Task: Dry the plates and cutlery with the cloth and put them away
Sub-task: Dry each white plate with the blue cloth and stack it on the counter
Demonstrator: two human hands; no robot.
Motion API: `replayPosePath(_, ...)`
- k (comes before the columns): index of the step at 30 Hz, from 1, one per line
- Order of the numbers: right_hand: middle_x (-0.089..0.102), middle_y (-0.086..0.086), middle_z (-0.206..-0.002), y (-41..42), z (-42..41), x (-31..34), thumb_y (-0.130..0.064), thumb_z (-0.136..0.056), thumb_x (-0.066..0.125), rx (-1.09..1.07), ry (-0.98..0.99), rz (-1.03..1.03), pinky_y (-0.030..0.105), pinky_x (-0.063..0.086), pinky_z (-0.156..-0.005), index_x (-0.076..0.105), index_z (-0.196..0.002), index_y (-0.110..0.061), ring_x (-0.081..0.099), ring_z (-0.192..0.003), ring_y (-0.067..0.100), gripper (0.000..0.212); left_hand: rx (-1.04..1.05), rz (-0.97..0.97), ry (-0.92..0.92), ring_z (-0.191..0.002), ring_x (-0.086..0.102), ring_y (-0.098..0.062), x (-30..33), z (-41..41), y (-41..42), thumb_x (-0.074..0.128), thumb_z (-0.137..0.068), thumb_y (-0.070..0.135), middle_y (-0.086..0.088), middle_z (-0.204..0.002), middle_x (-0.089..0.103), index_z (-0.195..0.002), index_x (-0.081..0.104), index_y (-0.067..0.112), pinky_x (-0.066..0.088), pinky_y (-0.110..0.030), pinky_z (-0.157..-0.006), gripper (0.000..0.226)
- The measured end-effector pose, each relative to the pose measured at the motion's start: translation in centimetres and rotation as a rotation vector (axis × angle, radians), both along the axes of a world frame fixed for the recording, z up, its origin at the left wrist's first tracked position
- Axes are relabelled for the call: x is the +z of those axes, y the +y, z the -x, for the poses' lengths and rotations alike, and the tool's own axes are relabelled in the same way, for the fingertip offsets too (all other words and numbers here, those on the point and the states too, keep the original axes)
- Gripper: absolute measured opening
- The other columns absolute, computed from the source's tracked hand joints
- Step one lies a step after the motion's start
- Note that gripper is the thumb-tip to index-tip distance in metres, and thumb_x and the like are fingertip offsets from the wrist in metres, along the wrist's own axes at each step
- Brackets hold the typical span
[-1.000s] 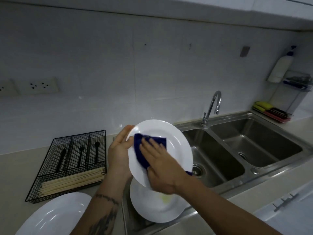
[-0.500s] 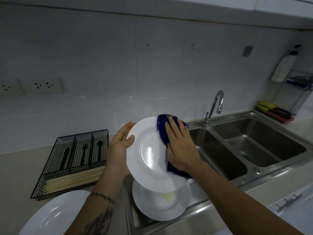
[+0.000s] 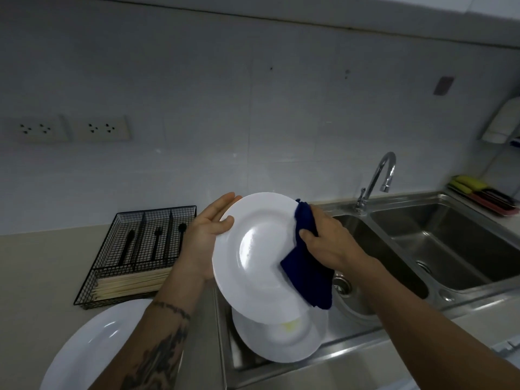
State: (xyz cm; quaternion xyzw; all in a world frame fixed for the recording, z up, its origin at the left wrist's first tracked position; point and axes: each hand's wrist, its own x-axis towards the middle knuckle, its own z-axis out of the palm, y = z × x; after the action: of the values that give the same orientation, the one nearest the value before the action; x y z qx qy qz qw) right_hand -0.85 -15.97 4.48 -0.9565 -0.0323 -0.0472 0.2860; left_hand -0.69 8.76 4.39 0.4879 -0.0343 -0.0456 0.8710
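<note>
Plate (image 3: 261,257) gripped at its rim by left hand (image 3: 206,239); right hand (image 3: 327,243) clutches blue cloth (image 3: 308,274), hiding its edge.

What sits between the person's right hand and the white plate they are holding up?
A dark blue cloth: the right hand presses it against the right rim of the held plate, as the head view shows.
</note>
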Motion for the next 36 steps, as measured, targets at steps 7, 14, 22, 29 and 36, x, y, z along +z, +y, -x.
replayPosePath(7,0.059,-0.005,-0.117,0.8,-0.9,2.0,-0.02,-0.09,0.062,0.087,-0.028,-0.201,0.042,0.055,-0.086,0.041,-0.131,-0.03,0.06,-0.099,0.016,0.046,-0.124,-0.053,-0.042,-0.11,0.068,-0.02,0.6,-1.1,0.5,0.046,-0.093,-0.01,0.004,-0.128,0.067,-0.126,0.061,0.021,0.058,-0.036,-0.087,0.048)
replayPosePath(14,0.06,-0.008,-0.1,1.4,0.5,-1.4,-0.01,-0.083,0.061,0.007,-0.171,-0.318,0.043,0.055,-0.073,0.042,-0.11,-0.033,0.06,-0.088,0.016,0.04,0.32,-0.528,-0.068,-0.098,0.069,-0.013,-1.6,-1.5,0.6,0.071,-0.086,0.011,0.005,-0.11,0.072,-0.119,0.068,0.024,0.056,-0.031,-0.084,0.035)
replayPosePath(22,0.05,-0.004,-0.098,3.3,2.2,-5.6,0.005,-0.073,0.059,0.11,-0.539,-0.203,0.028,0.044,-0.07,0.045,-0.102,-0.021,0.049,-0.083,0.016,0.042,0.21,0.022,0.444,-0.088,0.058,-0.028,-2.0,-0.5,-1.6,0.05,-0.098,0.049,-0.011,-0.1,0.06,-0.088,0.071,0.018,0.045,-0.045,-0.084,0.038)
replayPosePath(29,0.05,-0.008,-0.114,2.3,3.5,-6.0,0.0,-0.072,0.057,0.297,-0.435,0.027,0.026,0.043,-0.084,0.048,-0.11,-0.022,0.047,-0.098,0.012,0.045,0.333,0.191,0.496,-0.068,0.066,-0.027,-0.5,-2.3,-1.5,0.033,-0.088,-0.006,-0.015,-0.088,0.055,-0.086,0.05,0.007,0.053,-0.036,-0.069,0.021)
replayPosePath(36,0.059,-0.011,-0.109,-0.3,4.4,-4.9,0.003,-0.078,0.064,0.179,-0.338,-0.234,0.015,0.045,-0.084,0.056,-0.114,-0.036,0.056,-0.099,0.001,0.054,0.337,0.005,0.337,-0.105,0.059,-0.037,-2.2,-2.4,0.2,0.04,-0.079,-0.014,-0.012,-0.118,0.062,-0.116,0.068,0.02,0.047,-0.06,-0.095,0.058)
